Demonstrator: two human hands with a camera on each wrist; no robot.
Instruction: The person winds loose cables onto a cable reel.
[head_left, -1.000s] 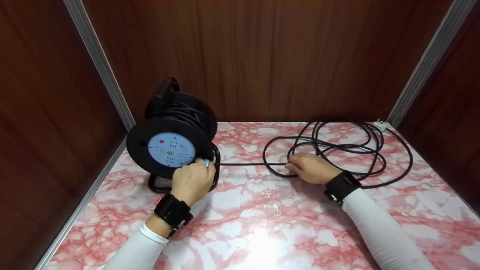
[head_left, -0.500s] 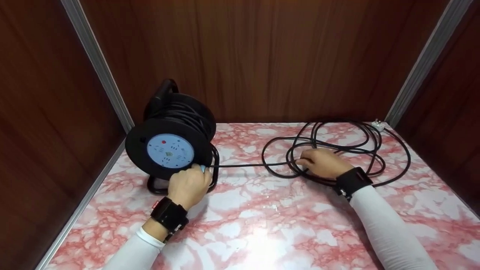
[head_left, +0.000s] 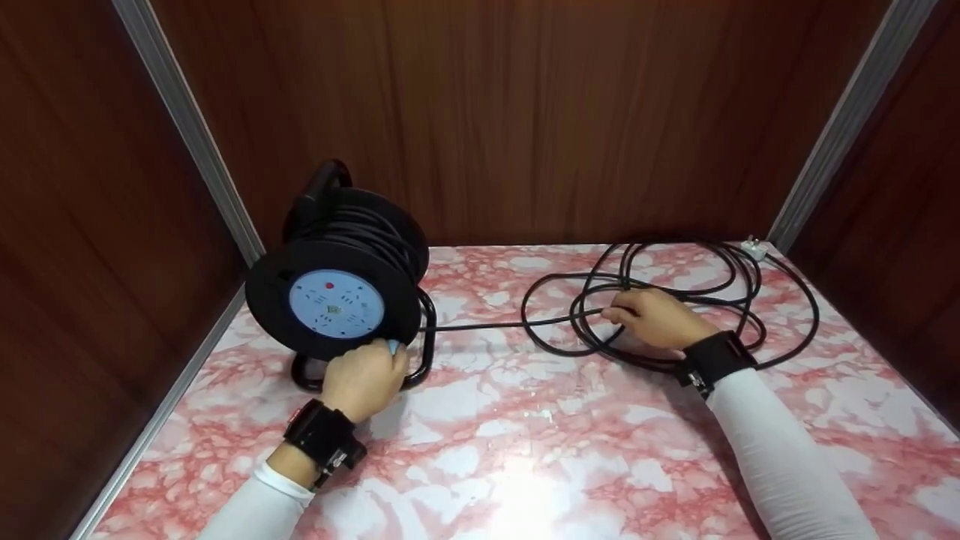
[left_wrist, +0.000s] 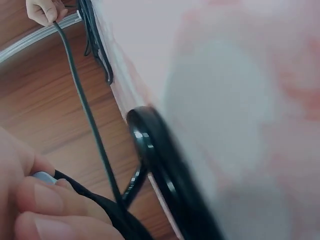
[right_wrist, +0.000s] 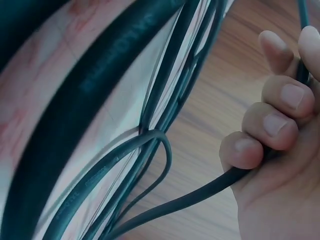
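Wall panels (head_left: 510,112): dark reddish-brown, wood-grained, grey metal strips at the corners.

Table (head_left: 465,420): top with pink-and-white marbled pattern; bears the reel and cable.

Cable reel (head_left: 337,279): black drum with round flanges, upright at table left; turns of cable already lie on the drum. Stand (left_wrist: 172,185) of glossy black tube.

Loose cable (right_wrist: 84,90): black, round, smooth, pale lettering; lies in overlapping loops at table right, one nearly straight run reaching the reel. Condition, by judgement: part-done, the cable divided between drum and table, the loops left to be dealt with.

Right hand (head_left: 660,319): among the loops, fingers curled round the cable.

Left hand (head_left: 364,382): at the reel's near edge, fingers clasped round the knob.

Socket disc (head_left: 337,304): pale blue, flat, slotted, set in the near flange.

Plug (head_left: 754,249): whitish, prongs up, far right corner.

Knob (head_left: 393,346): light blue, mostly covered.

Button (head_left: 330,286): red, round, on the disc.
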